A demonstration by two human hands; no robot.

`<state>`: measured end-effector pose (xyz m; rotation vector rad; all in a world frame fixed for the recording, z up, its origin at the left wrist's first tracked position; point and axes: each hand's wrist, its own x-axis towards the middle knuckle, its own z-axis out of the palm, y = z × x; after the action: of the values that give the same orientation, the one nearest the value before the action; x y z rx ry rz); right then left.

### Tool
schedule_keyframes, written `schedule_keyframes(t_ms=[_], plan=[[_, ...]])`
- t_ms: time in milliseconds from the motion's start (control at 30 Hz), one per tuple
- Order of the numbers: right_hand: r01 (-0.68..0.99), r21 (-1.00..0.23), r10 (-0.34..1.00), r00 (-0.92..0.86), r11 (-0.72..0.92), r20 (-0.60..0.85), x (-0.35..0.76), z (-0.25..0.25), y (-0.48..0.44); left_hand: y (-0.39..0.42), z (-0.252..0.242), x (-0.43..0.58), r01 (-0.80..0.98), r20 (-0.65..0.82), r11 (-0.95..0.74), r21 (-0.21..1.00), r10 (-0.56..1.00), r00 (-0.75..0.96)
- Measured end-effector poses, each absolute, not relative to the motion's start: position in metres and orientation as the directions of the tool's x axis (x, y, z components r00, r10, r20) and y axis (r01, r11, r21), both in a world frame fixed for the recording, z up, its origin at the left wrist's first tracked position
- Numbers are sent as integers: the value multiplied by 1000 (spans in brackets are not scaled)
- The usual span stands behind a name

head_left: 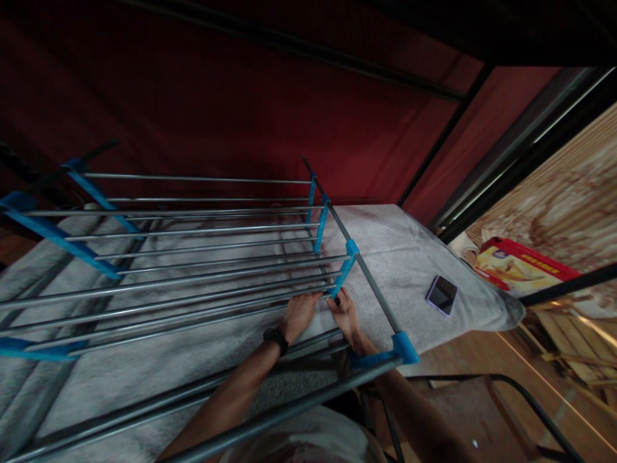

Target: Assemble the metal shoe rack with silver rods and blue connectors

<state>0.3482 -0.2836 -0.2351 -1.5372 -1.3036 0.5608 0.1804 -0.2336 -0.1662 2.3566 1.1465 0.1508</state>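
Note:
A rack of thin metal tubes joined by blue plastic brackets lies across the bed-like surface. My left hand (301,314), with a black watch on the wrist, is closed around the right end of a lower metal tube (231,315). Close beside it, my right hand (345,312) pinches the bottom of a blue plastic bracket (345,273) where that tube meets it. The fingertips of both hands are partly hidden. A grey side pole (376,286) runs through the bracket tops, ending at a blue corner piece (405,347) above my right forearm.
Grey cloth (385,235) covers the surface under the rack. A phone (442,294) lies on it to the right. Beyond stand a red and yellow box (523,267) and a chair (486,411). A dark red wall (207,109) rises behind the rack.

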Motion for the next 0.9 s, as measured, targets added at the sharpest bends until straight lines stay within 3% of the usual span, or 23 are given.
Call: schedule_keyframes(t_ms=[567,900], plan=[[495,-867,932,278,67,231,341,-219,-286,-232,-175,182,677,-72,-552,487,747,661],[562,-827,944,257,29,208,352,-234,-293,-248,-175,157,696,-19,-604,389,749,662]])
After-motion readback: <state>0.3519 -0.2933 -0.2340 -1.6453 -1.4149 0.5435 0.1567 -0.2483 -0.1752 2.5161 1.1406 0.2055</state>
